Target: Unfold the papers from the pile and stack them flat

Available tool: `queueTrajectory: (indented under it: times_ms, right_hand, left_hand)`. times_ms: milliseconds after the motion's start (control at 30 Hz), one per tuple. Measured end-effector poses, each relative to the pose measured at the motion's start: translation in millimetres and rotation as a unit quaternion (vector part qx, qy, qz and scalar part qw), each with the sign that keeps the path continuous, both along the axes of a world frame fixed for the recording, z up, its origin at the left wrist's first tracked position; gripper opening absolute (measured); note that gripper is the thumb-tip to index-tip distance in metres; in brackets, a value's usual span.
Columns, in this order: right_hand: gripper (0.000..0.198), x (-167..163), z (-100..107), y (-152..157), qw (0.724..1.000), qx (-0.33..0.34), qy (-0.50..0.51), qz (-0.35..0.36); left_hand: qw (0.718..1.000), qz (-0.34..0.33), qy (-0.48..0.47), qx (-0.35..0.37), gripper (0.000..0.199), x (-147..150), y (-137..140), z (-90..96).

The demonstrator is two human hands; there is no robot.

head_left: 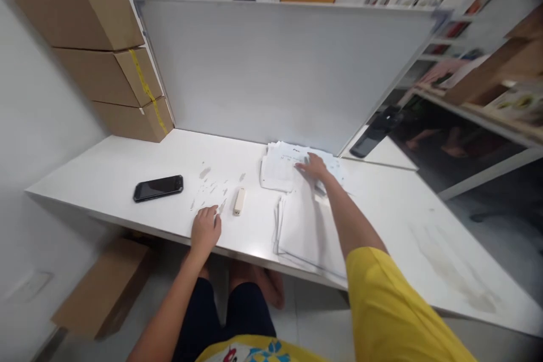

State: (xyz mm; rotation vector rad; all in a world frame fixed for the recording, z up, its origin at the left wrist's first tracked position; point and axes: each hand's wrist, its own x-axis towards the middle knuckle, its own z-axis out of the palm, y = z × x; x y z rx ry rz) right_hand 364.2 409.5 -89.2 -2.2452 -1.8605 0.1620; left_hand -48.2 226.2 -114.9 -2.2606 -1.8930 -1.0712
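My left hand (206, 228) rests palm down near the front edge of the white table, its fingers stretched out and holding nothing. Just right of it lies a small cream-coloured bar (240, 201), perhaps a power bank. My right hand (313, 166) reaches over a stack of printed papers (278, 172) at the back of the table, thumb and fingers apart. Something small under that wrist is mostly hidden. Nearer to me is a pile of white sheets (303, 226) with curled left edges. A black phone (158, 188) lies to the left.
A whiteboard (280, 73) stands along the table's back. Stacked cardboard boxes (131, 119) are at the back left, and another box (106, 288) is on the floor. At the right, a dark phone-like device (375, 131) stands by the board. Shelves (479, 96) are beyond.
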Motion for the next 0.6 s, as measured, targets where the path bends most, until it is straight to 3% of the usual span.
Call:
queueTrajectory:
  times_ms: [167,333,600]
  right_hand:
    - [0.089,9.1,8.3,26.0,0.998,-0.059,-0.015,-0.010]
    - [0.071,4.1,17.3,25.7,0.997,-0.077,-0.019,-0.019]
    - [0.038,-15.4,32.3,-12.3,0.999,0.015,-0.033,-0.010]
  left_hand:
    - [0.999,-0.016,0.024,-0.023,0.027,-3.1,9.4,-14.2]
    - [0.998,-0.001,0.041,-0.043,0.027,-0.7,7.2,-3.5]
    - [0.996,-0.003,0.079,-0.046,0.025,1.1,3.3,1.3]
